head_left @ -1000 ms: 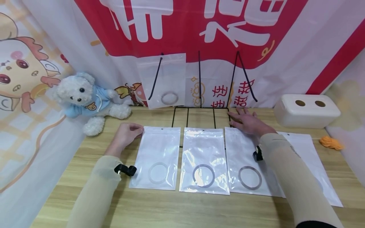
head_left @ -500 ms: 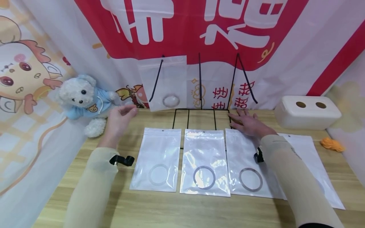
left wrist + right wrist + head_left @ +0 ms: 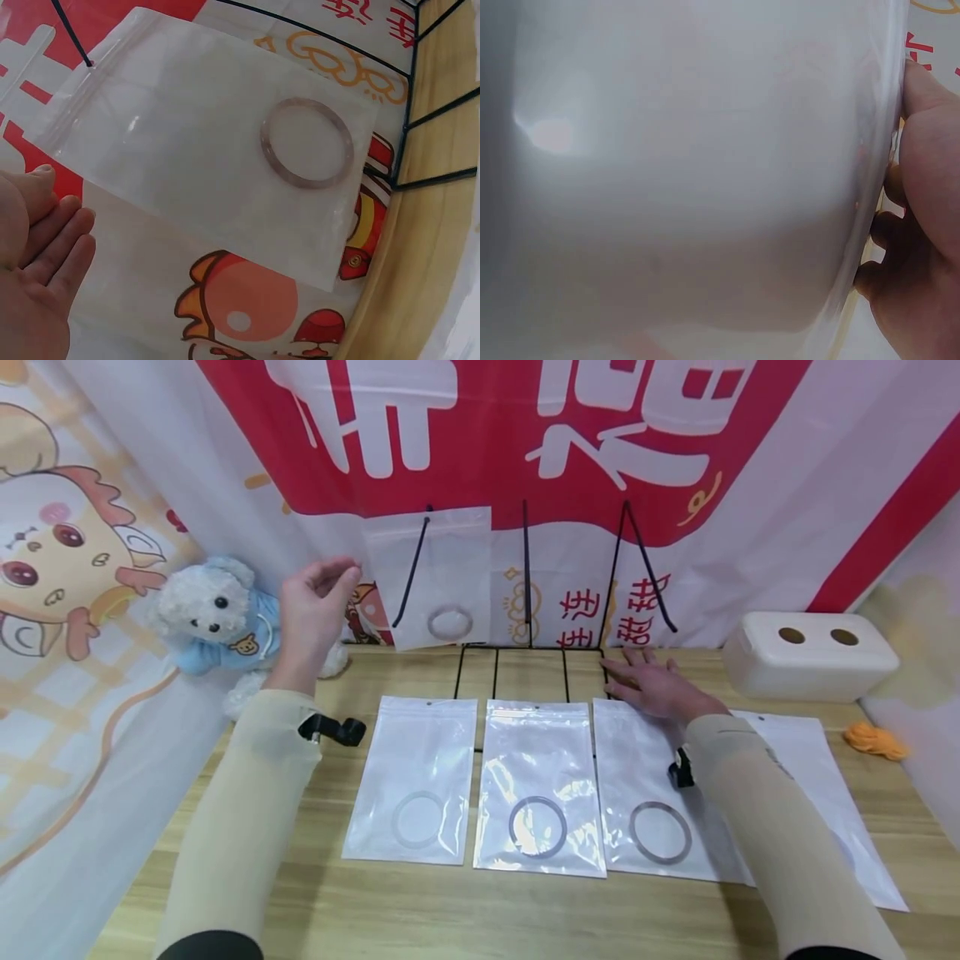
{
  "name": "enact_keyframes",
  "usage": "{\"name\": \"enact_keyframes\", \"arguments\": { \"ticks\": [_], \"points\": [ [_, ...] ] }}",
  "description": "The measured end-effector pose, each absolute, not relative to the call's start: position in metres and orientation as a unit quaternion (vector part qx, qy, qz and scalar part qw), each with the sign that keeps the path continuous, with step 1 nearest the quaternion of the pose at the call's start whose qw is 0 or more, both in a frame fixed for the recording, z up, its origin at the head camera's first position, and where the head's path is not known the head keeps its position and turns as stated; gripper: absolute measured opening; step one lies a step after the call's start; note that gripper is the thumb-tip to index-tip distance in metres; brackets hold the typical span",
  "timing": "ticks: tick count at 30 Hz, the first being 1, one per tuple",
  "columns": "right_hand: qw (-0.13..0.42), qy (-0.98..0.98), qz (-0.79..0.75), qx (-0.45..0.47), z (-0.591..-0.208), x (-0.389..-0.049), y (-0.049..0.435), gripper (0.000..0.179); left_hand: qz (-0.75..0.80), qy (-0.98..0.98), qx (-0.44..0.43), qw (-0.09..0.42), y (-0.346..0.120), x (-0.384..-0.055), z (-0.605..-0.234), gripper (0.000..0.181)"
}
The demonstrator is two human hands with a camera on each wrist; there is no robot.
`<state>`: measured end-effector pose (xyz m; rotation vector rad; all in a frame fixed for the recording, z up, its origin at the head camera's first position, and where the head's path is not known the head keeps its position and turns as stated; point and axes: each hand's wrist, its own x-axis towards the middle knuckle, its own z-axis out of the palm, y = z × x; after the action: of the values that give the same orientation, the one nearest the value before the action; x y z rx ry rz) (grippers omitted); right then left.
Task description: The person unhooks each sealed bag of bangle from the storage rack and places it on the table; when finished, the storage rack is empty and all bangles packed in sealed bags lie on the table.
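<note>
A clear zip bag (image 3: pixel 450 568) with a bangle (image 3: pixel 306 142) inside hangs from a hook of the black wire rack (image 3: pixel 527 568). My left hand (image 3: pixel 318 610) is raised beside its left edge, fingers loosely bent around nothing. In the left wrist view, the fingertips sit close to the zip end of that bag. My right hand (image 3: pixel 660 685) lies with fingers spread over the top of a zip bag (image 3: pixel 622 760) and the rack's base. In the right wrist view, its fingertips (image 3: pixel 870 279) are right at a bag's edge.
More zip bags lie in a row on the wooden table: a left bag (image 3: pixel 416 743), a middle bag (image 3: pixel 536 747) and a far-right bag (image 3: pixel 795 760) partly under the right sleeve. A teddy bear (image 3: pixel 202 602), a white box (image 3: pixel 810 664) and orange cord (image 3: pixel 876 741) stand around.
My left hand has let go of the left bag's upper corner and risen to the hanging bag's side. The right hand has stayed in place.
</note>
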<state>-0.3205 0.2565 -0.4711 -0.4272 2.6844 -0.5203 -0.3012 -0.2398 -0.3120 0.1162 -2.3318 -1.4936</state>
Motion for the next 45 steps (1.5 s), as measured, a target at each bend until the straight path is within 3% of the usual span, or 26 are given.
{"name": "enact_keyframes", "arguments": {
  "ticks": [21, 28, 45],
  "points": [
    [0.179, 0.954, -0.182, -0.157, -0.472, -0.318, 0.256, 0.067, -0.541, -0.82, 0.024, 0.187, -0.219, -0.32, -0.289, 0.046],
    [0.189, 0.954, -0.184, -0.146, -0.47, -0.318, 0.255, 0.068, -0.527, -0.823, 0.01, 0.211, -0.215, -0.323, -0.285, 0.039],
    [0.189, 0.953, -0.185, -0.145, -0.472, -0.321, 0.255, 0.068, -0.541, -0.812, 0.034, 0.216, -0.213, -0.322, -0.283, 0.035]
  ]
}}
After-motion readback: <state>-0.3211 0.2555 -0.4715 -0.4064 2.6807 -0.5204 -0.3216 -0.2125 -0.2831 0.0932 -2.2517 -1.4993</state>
